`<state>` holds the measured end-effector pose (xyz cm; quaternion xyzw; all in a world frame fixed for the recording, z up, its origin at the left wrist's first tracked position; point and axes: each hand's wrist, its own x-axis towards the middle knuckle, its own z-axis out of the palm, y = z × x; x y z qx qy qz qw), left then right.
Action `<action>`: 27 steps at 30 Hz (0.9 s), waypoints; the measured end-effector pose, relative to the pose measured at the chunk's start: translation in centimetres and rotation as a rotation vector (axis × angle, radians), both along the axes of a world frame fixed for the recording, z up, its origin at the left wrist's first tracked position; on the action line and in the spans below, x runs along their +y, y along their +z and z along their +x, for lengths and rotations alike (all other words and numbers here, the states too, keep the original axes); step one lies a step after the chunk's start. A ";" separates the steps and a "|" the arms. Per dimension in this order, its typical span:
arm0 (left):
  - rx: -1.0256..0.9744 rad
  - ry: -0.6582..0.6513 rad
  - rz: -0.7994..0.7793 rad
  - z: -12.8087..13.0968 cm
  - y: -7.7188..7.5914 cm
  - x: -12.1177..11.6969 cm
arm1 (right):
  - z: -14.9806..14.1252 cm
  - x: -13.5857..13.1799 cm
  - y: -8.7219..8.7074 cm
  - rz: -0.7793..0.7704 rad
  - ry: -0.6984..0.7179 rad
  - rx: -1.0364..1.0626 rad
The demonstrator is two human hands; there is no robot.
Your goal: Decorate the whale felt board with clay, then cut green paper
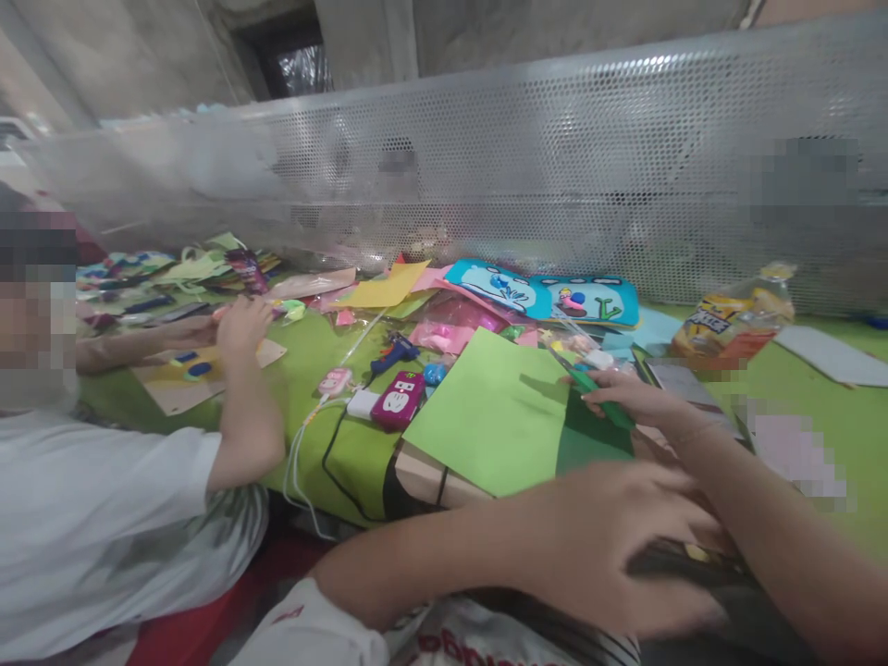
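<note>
My right hand [635,400] is closed around a pair of green-handled scissors [602,403]. Their blades point to the upper left, over the right side of a light green paper sheet [486,407]. Beside it, partly under my right hand, lies a darker green sheet [586,444]. In the foreground my left hand [617,546] reaches across to the right, somewhat blurred, with its fingers spread and nothing visible in them. It is at the near edge of the table, below my right forearm.
A purple case [399,400], a blue glue gun [394,353] and white cables lie left of the sheet. Behind are blue decorated panels [548,294] and yellow paper [388,285]. A bottle [739,319] leans at right. At left, another person's hands [242,324] work over a card.
</note>
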<state>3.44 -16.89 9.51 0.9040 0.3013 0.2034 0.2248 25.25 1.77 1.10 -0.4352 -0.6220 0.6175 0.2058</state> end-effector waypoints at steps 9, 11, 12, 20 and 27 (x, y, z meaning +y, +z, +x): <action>0.317 0.503 0.269 -2.7 -11.7 3.1 | -3.2 -5.9 5.2 0.207 -0.174 -0.075; 0.344 0.503 0.267 -3.2 -12.2 3.1 | -3.5 -8.0 5.1 0.279 -0.260 -0.163; 0.352 0.493 0.268 -3.3 -12.3 3.0 | -3.5 -9.1 4.8 0.317 -0.313 -0.191; 0.379 0.373 0.247 -4.3 -10.9 1.5 | -1.6 -16.5 -1.5 0.198 -0.575 0.147; 0.508 0.419 0.272 -4.1 -10.4 0.7 | -2.4 -22.1 -3.6 0.019 -0.555 0.148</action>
